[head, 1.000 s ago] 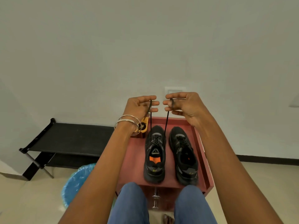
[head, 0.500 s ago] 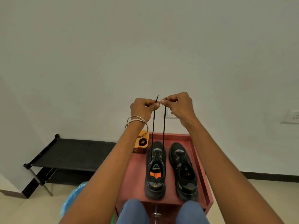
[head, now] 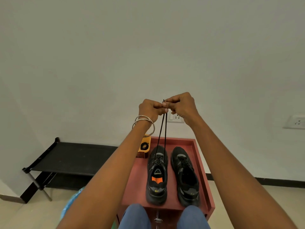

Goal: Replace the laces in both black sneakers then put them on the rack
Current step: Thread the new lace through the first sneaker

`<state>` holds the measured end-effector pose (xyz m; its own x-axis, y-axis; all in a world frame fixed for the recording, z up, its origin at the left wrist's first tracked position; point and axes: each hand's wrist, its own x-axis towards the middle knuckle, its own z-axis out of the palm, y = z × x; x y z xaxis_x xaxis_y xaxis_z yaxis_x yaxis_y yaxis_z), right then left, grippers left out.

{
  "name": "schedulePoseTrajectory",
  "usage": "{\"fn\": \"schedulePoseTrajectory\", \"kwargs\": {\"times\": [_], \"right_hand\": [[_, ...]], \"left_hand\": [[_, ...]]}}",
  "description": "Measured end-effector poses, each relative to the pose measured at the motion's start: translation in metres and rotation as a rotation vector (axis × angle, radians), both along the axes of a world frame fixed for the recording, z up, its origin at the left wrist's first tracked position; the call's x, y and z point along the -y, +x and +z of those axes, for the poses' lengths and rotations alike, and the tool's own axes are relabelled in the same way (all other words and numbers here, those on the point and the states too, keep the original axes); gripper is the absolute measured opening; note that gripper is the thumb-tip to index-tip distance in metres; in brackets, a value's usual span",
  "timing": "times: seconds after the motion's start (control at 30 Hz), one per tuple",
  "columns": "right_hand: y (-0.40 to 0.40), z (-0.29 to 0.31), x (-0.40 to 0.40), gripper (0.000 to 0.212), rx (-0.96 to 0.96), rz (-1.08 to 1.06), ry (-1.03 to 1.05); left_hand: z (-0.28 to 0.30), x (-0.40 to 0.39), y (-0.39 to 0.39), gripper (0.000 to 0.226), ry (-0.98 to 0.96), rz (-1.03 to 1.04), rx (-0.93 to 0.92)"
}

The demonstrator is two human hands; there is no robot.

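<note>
Where fingertips meet, lace (head: 162, 129) ends mostly hidden. Pinched taut by left hand (head: 149, 109) and right hand (head: 181, 106), rising at twelve o'clock from left sneaker (head: 156, 176).

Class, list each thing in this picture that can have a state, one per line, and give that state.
Left hand: pinches the black lace.
Right hand: pinches the black lace.
Black lace: both strands pulled up taut from the left sneaker.
Left black sneaker: partly laced, standing on the red table.
Right black sneaker: laced, untouched.
Black shoe rack: top shelf bare.
</note>
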<state>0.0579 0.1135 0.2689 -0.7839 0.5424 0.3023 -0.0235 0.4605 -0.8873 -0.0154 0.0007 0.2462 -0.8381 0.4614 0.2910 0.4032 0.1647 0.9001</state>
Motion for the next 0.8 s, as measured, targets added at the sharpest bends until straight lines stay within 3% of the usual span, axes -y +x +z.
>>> {"fn": "schedulePoseTrajectory", "kwargs": {"times": [0.33,0.8], "right_hand": [[0.000,0.007,-0.007,0.015,0.009,0.089,-0.152],[0.000,0.011,-0.016,0.009,0.025,0.123,-0.158]], "left_hand": [[0.004,0.001,-0.009,0.007,-0.005,-0.140,0.033],[-0.006,0.006,0.000,0.015,0.214,-0.284,0.305]]}}
